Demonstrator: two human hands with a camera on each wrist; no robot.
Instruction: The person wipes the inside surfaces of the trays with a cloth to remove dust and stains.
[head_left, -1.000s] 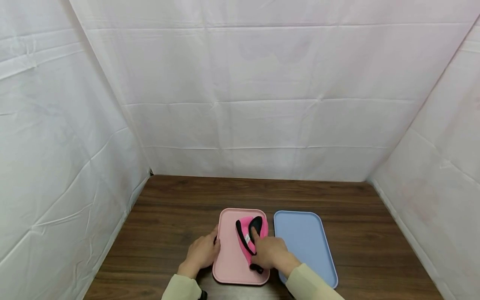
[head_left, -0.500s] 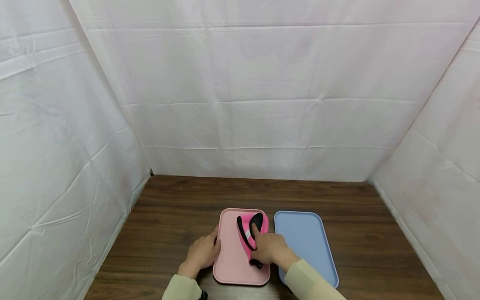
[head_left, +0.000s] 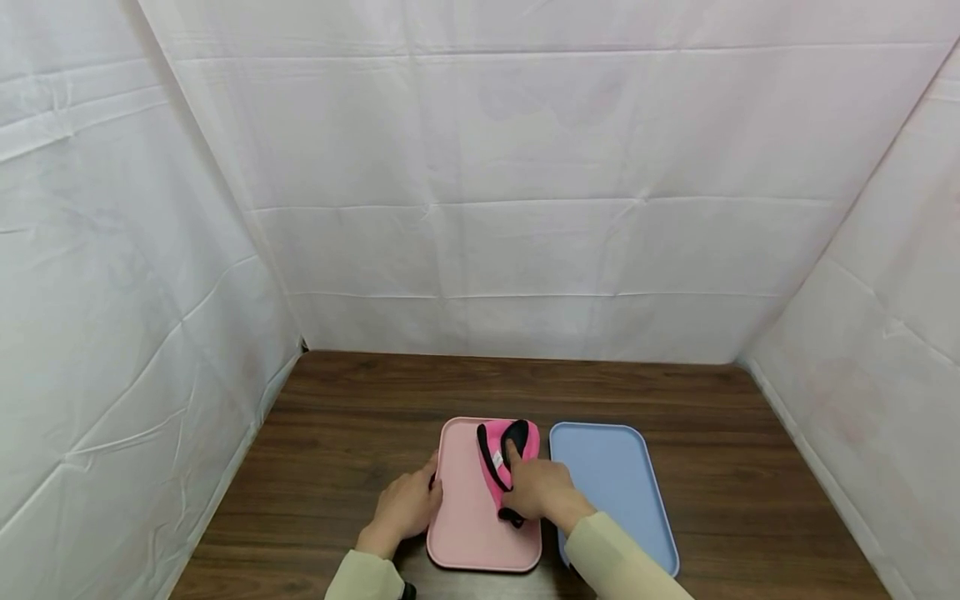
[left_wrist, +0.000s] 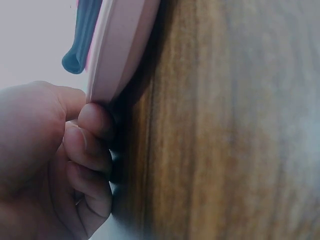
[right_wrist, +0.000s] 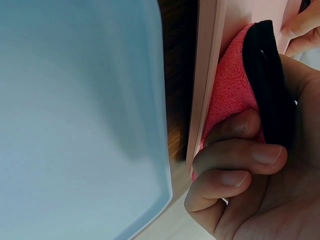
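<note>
A pink towelling cloth with black edging [head_left: 533, 443] and a small white tag lies folded along the right side of a pink tray [head_left: 459, 521]. My right hand [head_left: 542, 490] grips this cloth, its index finger stretched onto a black part. In the right wrist view, other fingers curl against the pink pile beside a black band [right_wrist: 270, 85]. My left hand [head_left: 403, 503] is at the tray's left edge. Its thumb and finger pinch the rim [left_wrist: 107, 55] in the left wrist view. The cloth's near end is partly behind my right hand.
A blue tray [head_left: 611, 475] lies close to the right of the pink one, partly under my right forearm. Both stand on a dark wooden table [head_left: 360, 400]. White sheets [head_left: 480, 250] wall off the back and both sides.
My right hand and the pink cloth have slid a little toward the far end of the pink tray. The left hand stays at the rim.
</note>
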